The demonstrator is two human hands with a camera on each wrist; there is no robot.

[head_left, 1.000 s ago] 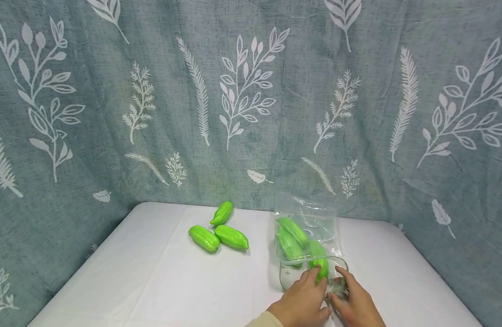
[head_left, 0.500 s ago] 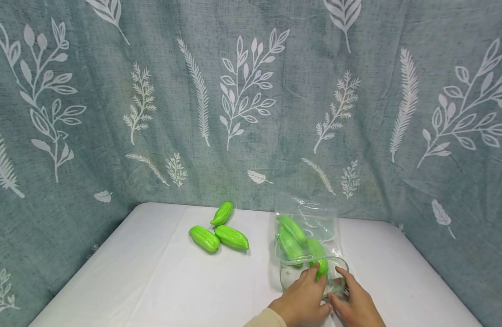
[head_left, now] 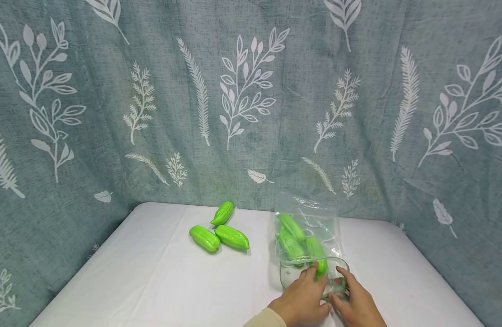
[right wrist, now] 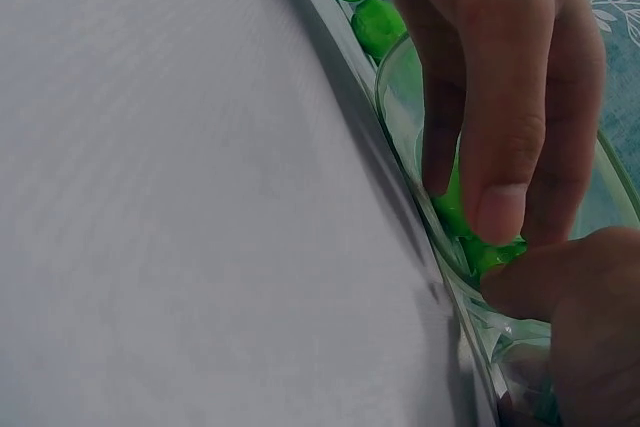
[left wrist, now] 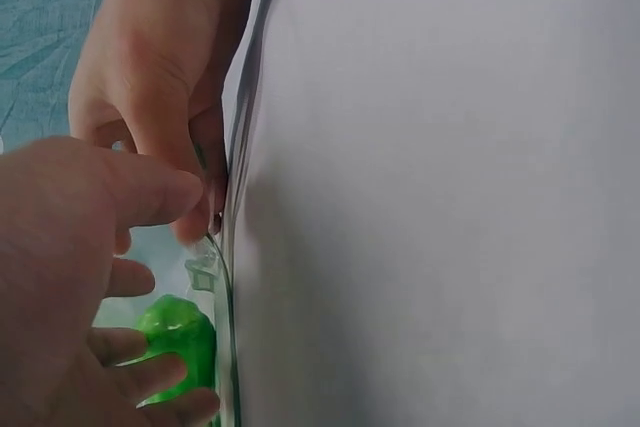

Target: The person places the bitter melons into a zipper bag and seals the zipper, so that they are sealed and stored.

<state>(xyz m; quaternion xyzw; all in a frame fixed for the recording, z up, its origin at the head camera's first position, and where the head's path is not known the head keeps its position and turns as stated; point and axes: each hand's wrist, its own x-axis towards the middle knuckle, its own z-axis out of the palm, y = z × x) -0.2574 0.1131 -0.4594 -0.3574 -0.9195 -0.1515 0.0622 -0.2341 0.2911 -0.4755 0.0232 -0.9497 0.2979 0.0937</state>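
Observation:
A clear plastic bag point(head_left: 323, 229) lies at the right, its mouth spread towards me. Two bright green ridged gourds, like bitter melons, show through its plastic, including a front gourd point(head_left: 288, 245). Another green gourd point(head_left: 322, 268) straddles the upper edge of the mouth. My left hand point(head_left: 302, 297) reaches over the mouth, its mostly straight fingers touching that gourd. At the mouth's near right side, my right hand point(head_left: 357, 302) holds the bag's edge between thumb and fingers. In the left wrist view, the left thumb point(left wrist: 165, 190) meets the right hand point(left wrist: 165, 77). Some fingertips are hidden.
Left of the bag, three loose green gourds lie close together: one at the back point(head_left: 223, 212), one at the left point(head_left: 204, 238) and one at the right point(head_left: 232, 237). The white-covered table point(head_left: 173, 281) ends at a blue-green leaf-patterned curtain point(head_left: 251, 104).
The gourd under my left fingers has slid a little farther back into the bag. Both hands stay almost in place, and the loose gourds have not moved.

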